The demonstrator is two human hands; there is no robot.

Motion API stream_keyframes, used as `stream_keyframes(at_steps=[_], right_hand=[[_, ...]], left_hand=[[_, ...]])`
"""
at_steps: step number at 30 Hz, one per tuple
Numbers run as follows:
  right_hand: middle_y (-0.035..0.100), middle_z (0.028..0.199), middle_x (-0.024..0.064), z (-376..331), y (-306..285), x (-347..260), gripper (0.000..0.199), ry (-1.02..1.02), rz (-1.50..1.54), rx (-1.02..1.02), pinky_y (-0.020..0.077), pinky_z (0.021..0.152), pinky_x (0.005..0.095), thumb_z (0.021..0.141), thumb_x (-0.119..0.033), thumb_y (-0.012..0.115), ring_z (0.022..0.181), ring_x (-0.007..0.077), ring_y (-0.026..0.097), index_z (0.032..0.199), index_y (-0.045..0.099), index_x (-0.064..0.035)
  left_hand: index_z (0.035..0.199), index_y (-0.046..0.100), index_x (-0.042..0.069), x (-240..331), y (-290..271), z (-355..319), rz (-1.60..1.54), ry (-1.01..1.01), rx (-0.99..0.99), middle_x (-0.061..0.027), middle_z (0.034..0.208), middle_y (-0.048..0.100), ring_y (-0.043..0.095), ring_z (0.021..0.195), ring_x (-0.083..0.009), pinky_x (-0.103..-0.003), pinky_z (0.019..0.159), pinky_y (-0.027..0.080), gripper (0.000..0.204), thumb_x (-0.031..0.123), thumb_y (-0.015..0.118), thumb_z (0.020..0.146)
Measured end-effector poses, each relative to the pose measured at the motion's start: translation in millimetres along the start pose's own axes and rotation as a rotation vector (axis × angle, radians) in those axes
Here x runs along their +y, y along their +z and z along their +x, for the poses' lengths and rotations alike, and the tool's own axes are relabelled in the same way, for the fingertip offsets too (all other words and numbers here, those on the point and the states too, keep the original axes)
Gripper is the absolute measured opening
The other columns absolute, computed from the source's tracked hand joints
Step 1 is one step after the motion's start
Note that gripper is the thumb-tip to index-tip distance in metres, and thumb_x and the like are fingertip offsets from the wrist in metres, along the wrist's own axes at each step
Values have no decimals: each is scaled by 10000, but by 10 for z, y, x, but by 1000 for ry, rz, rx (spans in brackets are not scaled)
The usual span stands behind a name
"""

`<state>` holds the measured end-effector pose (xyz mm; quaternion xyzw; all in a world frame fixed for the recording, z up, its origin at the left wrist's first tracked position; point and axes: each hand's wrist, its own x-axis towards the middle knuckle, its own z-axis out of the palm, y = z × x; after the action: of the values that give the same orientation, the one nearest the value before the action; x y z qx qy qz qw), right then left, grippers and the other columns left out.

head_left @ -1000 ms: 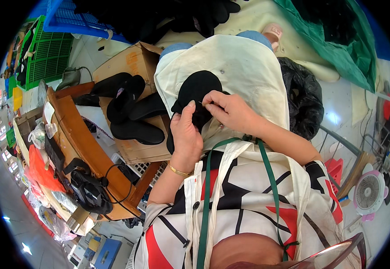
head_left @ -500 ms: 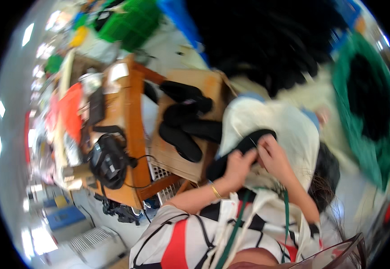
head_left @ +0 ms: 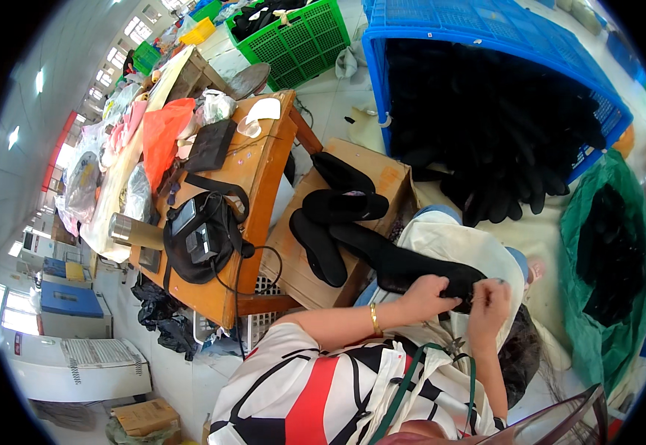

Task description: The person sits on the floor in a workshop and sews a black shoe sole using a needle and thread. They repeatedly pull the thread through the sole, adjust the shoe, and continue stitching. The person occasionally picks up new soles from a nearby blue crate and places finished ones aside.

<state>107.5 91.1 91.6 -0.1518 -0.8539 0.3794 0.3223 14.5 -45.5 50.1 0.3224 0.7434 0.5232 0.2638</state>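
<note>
Sunlit through tall windows at far left, a workshop floor crowded with crates and bags surrounds a seated person in a red, black and white patterned top. Across the lap lies a cream cloth (head_left: 449, 241), and on it rests a long black fabric piece (head_left: 412, 268), shaped like a sock or boot liner, stretching from the cardboard box (head_left: 382, 174) toward the person's hands. The left hand (head_left: 424, 295), with a gold bangle (head_left: 374, 320) on its wrist, is closed over the black piece near its right end, gripping it from above. The right hand (head_left: 490, 302) pinches the same end with fingers drawn together, just beside the left; whether it also holds a small tool cannot be told. More black pieces of the same kind (head_left: 330, 215) lie stacked on top of the cardboard box, close to the left of the lap. Beside the box stands a wooden workbench (head_left: 263, 156) carrying a black bag (head_left: 200, 237), a metal flask (head_left: 136, 231) and an orange plastic bag (head_left: 161, 137). Behind, a large blue crate (head_left: 479, 30) brims with black items, a green crate (head_left: 300, 41) sits at the top, and a green sack (head_left: 605, 274) stands at right.
</note>
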Motion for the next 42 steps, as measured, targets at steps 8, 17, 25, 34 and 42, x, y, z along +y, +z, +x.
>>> stream_keyframes(at_steps=[8,17,25,34,42], right_hand=[[650,790,79,-157,-231,33,134,683,802,-72,442,458,216,1048,-227,465,520,108,569,1010,454,-99],[440,671,-57,-469,-654,1355,189,1025,1518,499,463,500,214,1022,-233,528,541,70,434,874,510,-117],[328,641,-62,-754,-688,1494,242,974,1404,657,537,853,341,1020,-180,512,538,79,354,797,445,-116],[389,667,-25,-432,-1145,1033,51,658,1174,769,520,968,479,996,-83,526,561,102,380,960,511,-51],[653,851,60,-679,-648,698,127,718,822,394,517,772,269,996,-126,560,773,114,618,1068,591,-27]], left_hand=[[767,656,-19,402,-279,801,477,385,-630,-203,736,633,634,730,-378,-445,629,479,378,335,774,708],[927,712,40,-5,77,580,806,401,-890,-162,891,699,665,883,-352,-443,750,523,371,345,776,726],[967,643,48,227,-3,310,659,216,-387,-157,817,681,670,847,-366,-462,723,524,439,459,691,823],[943,564,23,-176,121,65,112,-83,-422,-70,788,601,568,733,-155,-299,667,470,290,238,735,851],[1050,658,23,-254,183,-64,-13,-114,-310,43,807,594,502,678,-37,-199,615,431,199,171,686,920]])
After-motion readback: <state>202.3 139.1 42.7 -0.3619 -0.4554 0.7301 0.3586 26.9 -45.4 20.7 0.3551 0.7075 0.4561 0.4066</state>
